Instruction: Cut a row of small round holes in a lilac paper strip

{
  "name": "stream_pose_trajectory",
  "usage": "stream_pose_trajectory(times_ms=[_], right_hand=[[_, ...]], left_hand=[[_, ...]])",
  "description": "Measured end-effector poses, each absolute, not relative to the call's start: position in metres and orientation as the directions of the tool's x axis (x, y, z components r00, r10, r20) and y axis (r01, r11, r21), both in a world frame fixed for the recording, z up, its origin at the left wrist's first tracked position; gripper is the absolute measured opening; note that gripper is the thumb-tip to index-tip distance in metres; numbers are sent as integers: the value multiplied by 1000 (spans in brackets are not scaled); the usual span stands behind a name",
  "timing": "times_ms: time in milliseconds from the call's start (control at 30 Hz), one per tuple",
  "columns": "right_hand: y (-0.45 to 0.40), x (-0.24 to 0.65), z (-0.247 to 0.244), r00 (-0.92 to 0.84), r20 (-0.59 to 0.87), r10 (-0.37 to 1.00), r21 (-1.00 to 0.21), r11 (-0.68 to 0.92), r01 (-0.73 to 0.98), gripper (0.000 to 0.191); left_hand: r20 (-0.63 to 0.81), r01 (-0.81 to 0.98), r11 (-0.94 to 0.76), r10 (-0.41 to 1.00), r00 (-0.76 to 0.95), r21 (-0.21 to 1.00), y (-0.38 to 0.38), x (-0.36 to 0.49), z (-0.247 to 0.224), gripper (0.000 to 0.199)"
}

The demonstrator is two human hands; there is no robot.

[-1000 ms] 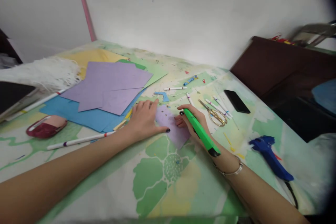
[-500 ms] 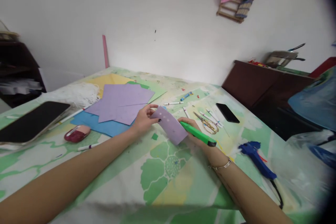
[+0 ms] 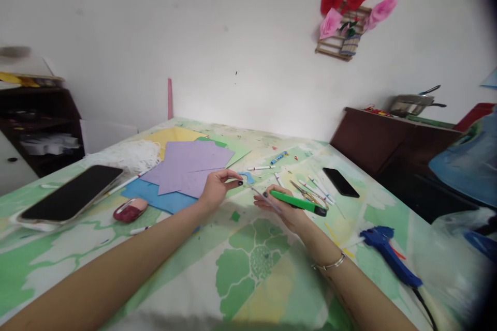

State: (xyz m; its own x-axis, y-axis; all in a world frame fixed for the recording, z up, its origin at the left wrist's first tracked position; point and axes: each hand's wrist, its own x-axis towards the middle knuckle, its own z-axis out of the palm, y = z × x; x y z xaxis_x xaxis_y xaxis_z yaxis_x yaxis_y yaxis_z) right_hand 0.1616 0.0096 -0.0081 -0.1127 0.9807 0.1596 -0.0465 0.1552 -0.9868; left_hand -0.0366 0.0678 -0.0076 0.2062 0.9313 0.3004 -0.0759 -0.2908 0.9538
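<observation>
My right hand grips a green utility knife with a black end. The same hand also holds a small piece of purple paper, now seen almost edge-on as a thin strip. To its left, my left hand has thumb and forefinger pinched together, a little apart from the paper strip. Whether anything is between those fingertips cannot be made out. Just beyond them lies a light blue scrap. Purple paper sheets lie behind my left hand, over a blue sheet.
Gold-handled scissors, several white pens and a black phone lie beyond my right hand. A blue glue gun with its cord is at the right. A large phone and a pink-and-maroon case are at the left.
The purple piece has turned from face-on to nearly edge-on. My left hand has come off it; my right hand holds it with the knife. The view has tilted up slightly.
</observation>
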Motion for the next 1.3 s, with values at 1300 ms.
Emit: stream_pose_trajectory(times_ms=[1300], right_hand=[[-10,155,-8,187,422,887,-906,404,129,20]], left_hand=[[-40,-403,339,804,594,850,18,-23,-7,28]])
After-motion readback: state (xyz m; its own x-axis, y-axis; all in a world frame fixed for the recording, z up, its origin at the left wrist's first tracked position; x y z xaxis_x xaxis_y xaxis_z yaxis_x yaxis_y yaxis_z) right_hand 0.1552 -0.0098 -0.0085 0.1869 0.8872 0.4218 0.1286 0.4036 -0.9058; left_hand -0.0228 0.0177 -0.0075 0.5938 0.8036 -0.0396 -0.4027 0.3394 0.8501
